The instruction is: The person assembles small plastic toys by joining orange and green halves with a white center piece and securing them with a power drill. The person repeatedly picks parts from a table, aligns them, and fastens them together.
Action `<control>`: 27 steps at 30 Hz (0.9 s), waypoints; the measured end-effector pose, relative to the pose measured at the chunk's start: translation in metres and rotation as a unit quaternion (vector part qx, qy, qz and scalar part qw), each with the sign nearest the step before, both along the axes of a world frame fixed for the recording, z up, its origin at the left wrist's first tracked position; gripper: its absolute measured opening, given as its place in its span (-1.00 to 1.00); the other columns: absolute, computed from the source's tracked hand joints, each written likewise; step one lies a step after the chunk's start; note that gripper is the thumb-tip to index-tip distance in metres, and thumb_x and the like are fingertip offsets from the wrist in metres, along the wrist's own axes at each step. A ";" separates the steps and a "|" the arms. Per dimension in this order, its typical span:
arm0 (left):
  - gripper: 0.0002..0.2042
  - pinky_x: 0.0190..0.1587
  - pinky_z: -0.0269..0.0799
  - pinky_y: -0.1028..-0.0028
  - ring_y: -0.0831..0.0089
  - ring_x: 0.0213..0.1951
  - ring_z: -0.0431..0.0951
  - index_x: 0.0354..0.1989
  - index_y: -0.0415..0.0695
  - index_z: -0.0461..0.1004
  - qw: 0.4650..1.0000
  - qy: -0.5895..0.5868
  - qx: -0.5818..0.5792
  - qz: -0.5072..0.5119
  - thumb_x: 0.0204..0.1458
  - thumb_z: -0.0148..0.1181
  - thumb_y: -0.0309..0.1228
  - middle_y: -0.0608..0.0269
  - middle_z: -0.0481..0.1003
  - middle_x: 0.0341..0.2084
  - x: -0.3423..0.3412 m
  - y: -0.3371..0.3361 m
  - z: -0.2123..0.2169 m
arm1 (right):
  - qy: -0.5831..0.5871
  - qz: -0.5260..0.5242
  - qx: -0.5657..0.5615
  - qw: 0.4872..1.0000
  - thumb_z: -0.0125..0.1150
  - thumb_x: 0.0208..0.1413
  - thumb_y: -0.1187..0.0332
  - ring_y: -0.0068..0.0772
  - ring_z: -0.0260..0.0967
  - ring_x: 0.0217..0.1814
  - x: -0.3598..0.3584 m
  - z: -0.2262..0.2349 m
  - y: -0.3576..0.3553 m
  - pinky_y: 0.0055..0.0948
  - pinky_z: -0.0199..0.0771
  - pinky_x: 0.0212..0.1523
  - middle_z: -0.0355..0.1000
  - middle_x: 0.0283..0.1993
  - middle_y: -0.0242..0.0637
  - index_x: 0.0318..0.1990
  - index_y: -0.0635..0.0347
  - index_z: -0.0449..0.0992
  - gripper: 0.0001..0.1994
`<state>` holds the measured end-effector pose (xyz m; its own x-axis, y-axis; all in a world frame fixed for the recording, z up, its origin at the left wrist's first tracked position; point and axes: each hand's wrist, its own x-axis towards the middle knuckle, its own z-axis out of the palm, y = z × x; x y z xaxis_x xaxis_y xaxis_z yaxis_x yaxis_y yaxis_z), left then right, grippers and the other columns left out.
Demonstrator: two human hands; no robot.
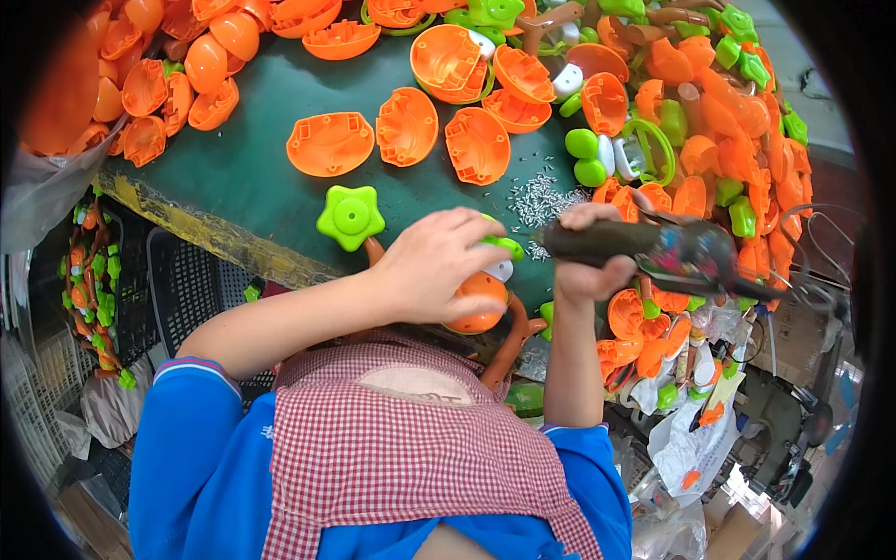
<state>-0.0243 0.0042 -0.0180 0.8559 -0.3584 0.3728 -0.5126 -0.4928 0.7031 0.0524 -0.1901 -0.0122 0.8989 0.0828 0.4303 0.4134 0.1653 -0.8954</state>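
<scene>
My left hand (431,264) curls over an orange plastic toy body (481,287) at the table's front edge, steadying it. The toy has white and green pieces near its top. A brown curved limb (509,347) reaches down toward my apron, and a green star-shaped piece (351,217) sits on another brown limb to the left. My right hand (581,278) grips a dark electric screwdriver (677,254) wrapped in patterned tape, held sideways with its front end toward the toy. Whether its bit touches a screw cannot be made out. Small silver screws (543,201) lie heaped just beyond.
Open orange half shells (330,145) lie on the green table (247,177). More orange shells (210,65) pile up at far left. A large heap of orange, green and brown parts (737,140) fills the right side. A black crate (191,289) stands below the left edge. A cable (821,233) hangs right.
</scene>
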 end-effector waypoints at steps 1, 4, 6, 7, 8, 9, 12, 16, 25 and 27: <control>-0.55 0.07 0.40 0.21 0.12 0.02 0.45 -0.08 -0.11 0.54 1.000 0.011 0.000 0.009 -0.21 0.41 -0.25 0.18 0.46 -0.04 0.007 -0.002 -0.001 | 0.009 -0.013 -0.011 1.000 -0.01 0.05 -0.40 -0.33 0.33 -0.34 0.005 -0.011 0.000 -0.35 0.36 -0.22 0.36 -0.39 -0.19 0.12 0.30 0.18 -0.15; -0.72 -0.06 0.46 0.34 0.24 -0.12 0.50 -0.24 -0.12 0.59 0.998 -0.004 0.019 0.055 -0.19 0.36 -0.36 0.26 0.52 -0.22 0.027 -0.006 -0.002 | -0.003 -0.024 0.012 1.000 0.00 0.09 -0.36 -0.33 0.35 -0.37 0.012 -0.008 0.007 -0.36 0.41 -0.24 0.36 -0.40 -0.16 0.19 0.32 0.08 -0.14; -0.78 -0.10 0.46 0.34 0.27 -0.20 0.50 -0.32 -0.11 0.61 0.997 0.000 0.062 0.055 -0.18 0.37 -0.36 0.30 0.53 -0.31 0.040 -0.011 -0.011 | -0.029 -0.002 0.077 0.997 0.06 0.09 -0.33 -0.33 0.36 -0.41 0.011 0.006 -0.001 -0.35 0.45 -0.28 0.38 -0.41 -0.14 0.31 0.28 -0.05 -0.08; -0.82 -0.13 0.46 0.35 0.28 -0.24 0.50 -0.36 -0.10 0.62 0.995 0.001 0.085 0.057 -0.18 0.37 -0.36 0.32 0.54 -0.36 0.045 -0.014 -0.014 | -0.039 0.008 0.105 0.994 0.05 0.08 -0.36 -0.32 0.35 -0.42 0.011 0.016 -0.004 -0.33 0.44 -0.29 0.37 -0.43 -0.15 0.32 0.25 -0.05 -0.06; -0.87 -0.19 0.45 0.35 0.32 -0.30 0.48 -0.45 -0.10 0.64 0.996 -0.010 0.027 0.086 -0.17 0.37 -0.35 0.35 0.54 -0.46 0.050 -0.021 -0.015 | -0.056 0.042 0.133 0.989 0.04 0.07 -0.38 -0.31 0.35 -0.43 0.011 0.025 -0.002 -0.33 0.44 -0.30 0.37 -0.44 -0.15 0.32 0.25 -0.06 -0.05; -0.87 -0.19 0.45 0.35 0.32 -0.30 0.48 -0.46 -0.11 0.63 0.997 0.009 0.017 0.074 -0.17 0.37 -0.35 0.35 0.54 -0.46 0.055 -0.024 -0.015 | -0.077 0.074 0.157 0.982 0.02 0.06 -0.40 -0.31 0.35 -0.44 0.013 0.030 -0.004 -0.32 0.44 -0.30 0.38 -0.45 -0.15 0.33 0.25 -0.06 -0.03; -0.88 -0.23 0.44 0.34 0.30 -0.32 0.47 -0.48 -0.12 0.62 0.999 0.034 -0.005 0.033 -0.14 0.36 -0.35 0.33 0.52 -0.48 0.065 -0.029 -0.015 | -0.078 0.043 0.154 0.984 0.02 0.06 -0.41 -0.31 0.36 -0.45 0.012 0.034 -0.002 -0.31 0.45 -0.32 0.38 -0.46 -0.16 0.33 0.25 -0.06 -0.03; -0.91 -0.25 0.41 0.32 0.28 -0.33 0.46 -0.50 -0.07 0.60 0.998 -0.024 0.061 0.010 -0.10 0.32 -0.34 0.32 0.51 -0.47 0.072 -0.026 -0.016 | -0.058 -0.034 0.129 0.989 0.06 0.05 -0.38 -0.29 0.37 -0.43 0.006 0.036 -0.004 -0.28 0.46 -0.31 0.38 -0.47 -0.14 0.33 0.23 -0.09 -0.03; -0.92 -0.24 0.46 0.30 0.24 -0.30 0.57 -0.49 -0.14 0.61 0.995 -0.050 0.088 0.005 -0.16 0.36 -0.43 0.21 0.60 -0.42 0.082 -0.045 -0.018 | 0.002 -0.042 0.236 0.971 0.35 0.03 0.23 -0.59 0.28 -0.28 -0.005 0.022 0.003 -0.55 0.33 -0.31 0.35 -0.28 -0.39 -0.07 0.20 0.32 -0.59; -0.90 -0.22 0.43 0.30 0.19 -0.27 0.55 -0.51 -0.19 0.57 0.994 -0.090 0.068 0.009 -0.18 0.37 -0.47 0.16 0.57 -0.42 0.084 -0.049 -0.010 | -0.046 -0.044 0.291 0.955 0.37 0.03 0.27 -0.63 0.24 -0.32 -0.001 0.031 0.005 -0.56 0.28 -0.37 0.32 -0.27 -0.41 -0.02 0.19 0.31 -0.57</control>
<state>0.0597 -0.0445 -0.0282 0.7865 -0.4011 0.4695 -0.6142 -0.5873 0.5271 0.0516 -0.1853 0.0186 0.8472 -0.2681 0.4586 0.5215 0.5841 -0.6220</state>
